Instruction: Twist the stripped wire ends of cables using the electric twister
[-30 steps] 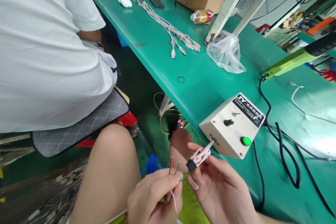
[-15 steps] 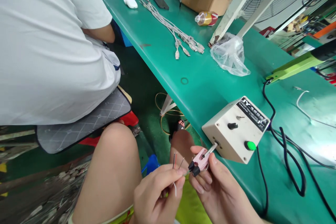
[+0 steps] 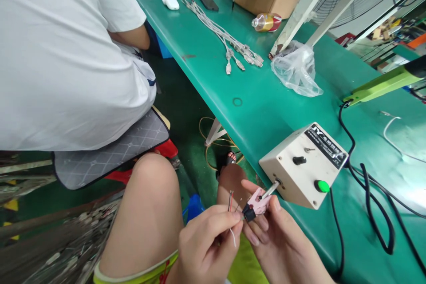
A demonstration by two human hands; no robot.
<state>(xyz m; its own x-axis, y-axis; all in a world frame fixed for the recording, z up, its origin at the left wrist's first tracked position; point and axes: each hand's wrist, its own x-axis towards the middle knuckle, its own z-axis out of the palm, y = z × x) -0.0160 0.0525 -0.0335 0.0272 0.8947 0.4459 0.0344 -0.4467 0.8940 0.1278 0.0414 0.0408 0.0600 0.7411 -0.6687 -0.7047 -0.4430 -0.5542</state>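
From the head view, the long green workbench [image 3: 259, 111] runs diagonally from the top centre to the lower right, and its near edge passes just above the person's bare knees; open bench surface lies between the bundle of white cables with metal plugs [image 3: 229, 42] and the beige plastic control box [image 3: 304, 166], which sits right at that edge with its metal shaft overhanging it. The left hand [image 3: 208, 242] is pinched shut, thumb and forefinger narrow around a set of thin stripped wires [image 3: 231, 199], of which a red, a black and a white strand can be told apart. The right hand [image 3: 276, 239] is curled around the small pink plastic clamp with a black tip [image 3: 255, 205] on the end of the shaft, just off the bench edge and touching the wire ends. The box carries one green round button, one black knob and one small toggle. One crumpled clear plastic bag [image 3: 296, 71], one bottle lying on its side [image 3: 266, 22] and one dark phone [image 3: 208, 2] lie farther along, and black cords [image 3: 369, 195] loop to the right. A seated person in a white shirt [image 3: 63, 53] fills the left. Against the frame half a second ago, the wire tips have closed in against the clamp's black tip.
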